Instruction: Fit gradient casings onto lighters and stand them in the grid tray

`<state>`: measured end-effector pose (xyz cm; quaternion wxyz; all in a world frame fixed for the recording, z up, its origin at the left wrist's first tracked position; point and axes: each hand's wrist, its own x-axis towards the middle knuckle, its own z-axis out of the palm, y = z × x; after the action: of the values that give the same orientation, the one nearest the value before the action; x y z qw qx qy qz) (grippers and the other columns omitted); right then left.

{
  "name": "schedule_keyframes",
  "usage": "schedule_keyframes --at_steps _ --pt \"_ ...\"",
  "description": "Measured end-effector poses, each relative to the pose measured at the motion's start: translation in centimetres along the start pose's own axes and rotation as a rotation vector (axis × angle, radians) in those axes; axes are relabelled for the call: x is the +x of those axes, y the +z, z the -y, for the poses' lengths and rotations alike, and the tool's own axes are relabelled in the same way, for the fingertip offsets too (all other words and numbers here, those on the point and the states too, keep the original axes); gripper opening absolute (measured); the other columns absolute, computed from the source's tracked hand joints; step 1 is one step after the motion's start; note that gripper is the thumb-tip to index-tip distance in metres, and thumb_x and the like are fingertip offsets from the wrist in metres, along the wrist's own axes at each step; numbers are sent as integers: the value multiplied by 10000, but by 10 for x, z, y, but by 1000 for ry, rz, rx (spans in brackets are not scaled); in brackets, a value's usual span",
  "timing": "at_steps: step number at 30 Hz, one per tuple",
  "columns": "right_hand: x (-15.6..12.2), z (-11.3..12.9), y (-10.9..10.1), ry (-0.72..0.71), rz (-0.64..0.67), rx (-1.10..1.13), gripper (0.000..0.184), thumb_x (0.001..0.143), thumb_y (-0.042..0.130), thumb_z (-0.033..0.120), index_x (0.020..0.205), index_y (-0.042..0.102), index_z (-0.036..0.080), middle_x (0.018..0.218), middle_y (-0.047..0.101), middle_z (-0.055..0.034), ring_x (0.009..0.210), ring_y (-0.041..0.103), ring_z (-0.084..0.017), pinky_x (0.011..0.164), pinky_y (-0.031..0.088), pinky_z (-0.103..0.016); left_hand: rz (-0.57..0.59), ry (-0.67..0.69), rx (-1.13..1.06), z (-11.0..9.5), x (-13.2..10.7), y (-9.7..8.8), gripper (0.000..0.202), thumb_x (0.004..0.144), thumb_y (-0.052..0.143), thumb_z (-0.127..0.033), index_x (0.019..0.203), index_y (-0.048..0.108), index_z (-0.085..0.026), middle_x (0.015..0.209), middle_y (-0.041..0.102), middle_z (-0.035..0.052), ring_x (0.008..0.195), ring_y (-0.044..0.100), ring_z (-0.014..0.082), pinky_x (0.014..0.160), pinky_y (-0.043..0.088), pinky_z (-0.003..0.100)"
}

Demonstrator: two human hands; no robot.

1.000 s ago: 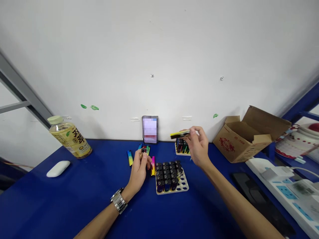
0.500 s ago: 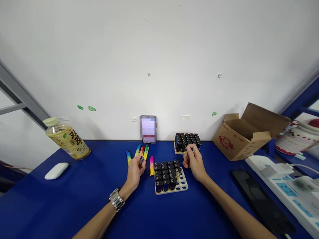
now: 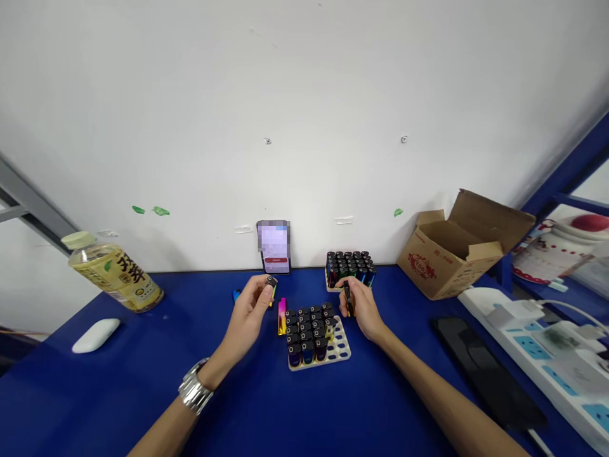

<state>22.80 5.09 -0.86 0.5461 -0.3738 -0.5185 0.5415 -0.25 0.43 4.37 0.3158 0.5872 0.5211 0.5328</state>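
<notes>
While the left fingers (image 3: 262, 301) pinch one lighter (image 3: 271, 280), right fingers (image 3: 356, 292) clamp seemingly another lighter (image 3: 349, 301).

The left forearm (image 3: 169, 419) and right forearm (image 3: 423, 387) slant inward over the tabletop (image 3: 266, 412) toward its far edge. The left hand (image 3: 250, 306) pinches, thumb against bent fingers, its palm turned inward. The right hand (image 3: 364, 308), well apart from it, is closed too, fingers curled under, knuckles toward the far edge.
</notes>
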Motion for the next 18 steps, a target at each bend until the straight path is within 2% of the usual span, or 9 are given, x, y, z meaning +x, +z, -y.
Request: schedule_keyframes --at_steps 2,4,7,9,11,13,15,18 --pt "0 0 0 -11 8 -20 375 892 423 534 846 542 182 474 482 63 367 436 -96 405 322 -218 43 43 47 -27 1 -3 319 808 559 -493 923 576 -196 772 611 18 735 574 159 675 471 284" --pt "0 -1 -1 -9 6 -26 375 898 413 532 849 542 183 480 485 62 369 441 -97 404 323 -216 162 72 130 -56 0 -2 264 811 566 -441 901 611 -197 831 654 48 747 595 177 650 478 293" --pt "1 -2 -1 -11 -1 -42 369 906 397 522 845 544 189 467 476 63 363 435 -100 398 324 -218 304 142 184 -94 -2 10 239 754 616 -389 933 659 -236 853 681 59 790 628 227 638 497 322" --pt "1 -1 -1 -25 -13 -72 371 904 391 521 827 550 195 461 474 59 371 436 -108 394 327 -226 456 177 269 -108 -3 22 201 766 593 -366 913 660 -247 838 680 47 767 631 223 601 489 309" --pt "1 1 -1 -49 -36 -111 376 898 394 522 803 560 198 463 482 50 396 454 -120 399 339 -234 623 237 374 -112 -3 34 159 794 564 -328 908 643 -248 890 673 40 822 625 218 648 496 310" --pt "1 3 -1 -70 -52 -134 374 894 399 517 791 569 199 469 494 41 423 475 -129 412 357 -239 732 324 493 -107 -4 44 108 810 551 -280 876 626 -240 980 651 43 941 596 224 771 492 340" --pt "1 3 -1 -67 -52 -121 364 894 403 506 794 569 197 470 500 42 418 476 -126 410 357 -237 755 413 621 -97 -6 50 72 813 545 -238 821 615 -222 1068 612 57 1044 548 245 869 457 386" --pt "2 1 -1 -28 -24 -66 350 902 397 494 814 552 193 471 500 54 374 451 -107 389 333 -223 693 490 773 -80 -9 53 87 811 524 -188 778 603 -197 1137 559 83 1093 501 279 868 429 424"
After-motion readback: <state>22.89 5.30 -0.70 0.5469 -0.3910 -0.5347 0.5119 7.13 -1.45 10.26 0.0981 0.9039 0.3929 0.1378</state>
